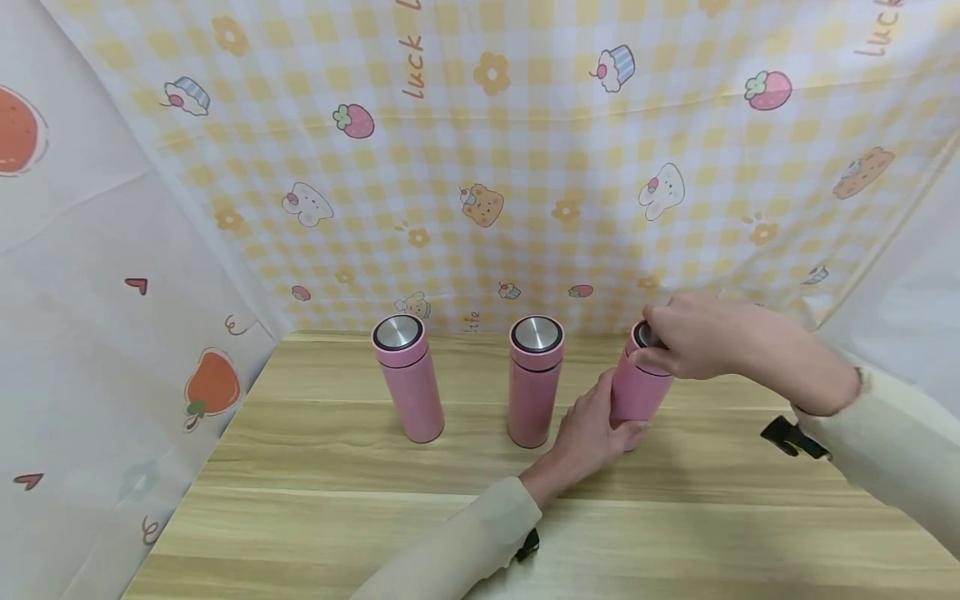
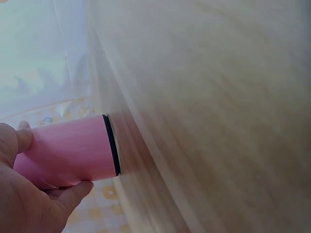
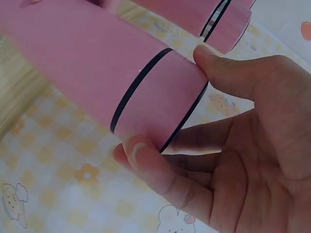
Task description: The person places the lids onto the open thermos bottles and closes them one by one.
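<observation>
The rightmost pink thermos bottle [image 1: 639, 397] stands on the wooden table, both hands on it. My left hand [image 1: 588, 429] grips its lower body, the thumb on one side and fingers on the other. In the left wrist view its black base [image 2: 111, 145] is right at the table top. My right hand [image 1: 697, 337] reaches over from above and holds the pink lid [image 3: 163, 94] between thumb and fingers. A thin dark ring runs between lid and body in the right wrist view. Part of the steel top is hidden under the right hand.
Two more pink thermos bottles stand upright to the left, a middle one [image 1: 532, 408] close to my left hand and a left one [image 1: 416, 400]. Behind them hangs a yellow checked cloth [image 1: 450, 150]. A white printed sheet [image 1: 97, 317] borders the wooden table [image 1: 315, 500] at left.
</observation>
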### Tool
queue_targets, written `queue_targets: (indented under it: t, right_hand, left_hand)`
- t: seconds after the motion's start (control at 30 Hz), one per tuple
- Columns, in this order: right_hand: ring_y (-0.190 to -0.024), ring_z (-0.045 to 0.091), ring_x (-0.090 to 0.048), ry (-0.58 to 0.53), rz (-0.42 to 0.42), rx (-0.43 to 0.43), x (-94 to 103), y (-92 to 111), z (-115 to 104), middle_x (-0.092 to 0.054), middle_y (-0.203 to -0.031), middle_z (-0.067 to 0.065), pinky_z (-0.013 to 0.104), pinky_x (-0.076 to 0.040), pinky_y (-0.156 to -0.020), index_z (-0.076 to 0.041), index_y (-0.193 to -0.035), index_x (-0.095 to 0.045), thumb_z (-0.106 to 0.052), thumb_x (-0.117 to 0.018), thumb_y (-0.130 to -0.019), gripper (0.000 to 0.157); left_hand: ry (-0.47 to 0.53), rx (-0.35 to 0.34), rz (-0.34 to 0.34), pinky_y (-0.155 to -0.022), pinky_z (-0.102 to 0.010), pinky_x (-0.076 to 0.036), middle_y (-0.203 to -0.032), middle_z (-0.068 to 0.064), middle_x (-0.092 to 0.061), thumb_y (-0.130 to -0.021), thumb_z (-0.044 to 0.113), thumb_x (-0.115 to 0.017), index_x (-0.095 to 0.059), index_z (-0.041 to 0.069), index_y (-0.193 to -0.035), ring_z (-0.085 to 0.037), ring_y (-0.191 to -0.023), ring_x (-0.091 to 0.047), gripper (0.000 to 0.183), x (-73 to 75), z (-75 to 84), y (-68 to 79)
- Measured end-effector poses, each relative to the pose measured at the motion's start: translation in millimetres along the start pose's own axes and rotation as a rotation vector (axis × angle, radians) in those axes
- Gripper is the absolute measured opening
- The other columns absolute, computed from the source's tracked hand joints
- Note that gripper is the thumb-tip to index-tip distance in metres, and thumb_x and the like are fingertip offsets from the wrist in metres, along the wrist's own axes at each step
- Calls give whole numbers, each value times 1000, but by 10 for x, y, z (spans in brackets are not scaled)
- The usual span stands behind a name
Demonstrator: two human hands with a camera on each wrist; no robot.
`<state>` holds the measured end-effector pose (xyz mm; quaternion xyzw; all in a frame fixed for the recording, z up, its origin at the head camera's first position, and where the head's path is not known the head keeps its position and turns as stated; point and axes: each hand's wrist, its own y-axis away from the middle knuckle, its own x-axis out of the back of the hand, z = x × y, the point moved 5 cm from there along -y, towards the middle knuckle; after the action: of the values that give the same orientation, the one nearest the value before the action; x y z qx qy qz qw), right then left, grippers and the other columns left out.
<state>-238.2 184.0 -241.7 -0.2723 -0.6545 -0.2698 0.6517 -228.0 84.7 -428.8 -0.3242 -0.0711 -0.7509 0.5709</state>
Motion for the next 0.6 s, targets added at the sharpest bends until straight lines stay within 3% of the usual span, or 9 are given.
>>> queue_targets:
  t: [0.27, 0.43, 0.53, 0.6]
  right_hand:
    - [-49, 7, -32, -33, 9, -8, -15, -6, 23, -37, -58, -5, 25, -28, -47, -11, -77, -48, -34, -75, -95, 40]
    - [-50, 8, -34, -53, 19, -27, -34, 60, 77, -38, -61, -4, 25, -30, -48, -10, -80, -48, -37, -76, -92, 40]
    - [-52, 11, -40, -75, -8, -77, -48, 118, 113, -42, -63, -2, 29, -37, -51, -7, -88, -50, -43, -74, -92, 43]
    - [-62, 22, -59, -94, -34, -149, -28, 194, 151, -58, -73, 9, 38, -51, -62, 2, -108, -57, -49, -67, -96, 53]
  left_hand:
    - [0, 7, -1, -85, -30, -52, -126, 6, -61, -94, 37, -75, -36, 19, -152, -5, -106, -60, 73, 48, 7, -20]
    - [-3, -4, -67, -89, -31, -50, -131, 5, -56, -94, 40, -74, -30, 21, -152, -7, -112, -56, 75, 61, 29, -53]
    - [-67, 27, -131, -95, -34, -50, -141, 2, -52, -96, 52, -65, -26, 18, -156, -9, -122, -53, 79, 126, 29, 10]
    - [-152, 48, -180, -98, -38, -49, -146, 1, -51, -99, 60, -54, -26, 16, -159, -11, -127, -52, 80, 216, 30, 112]
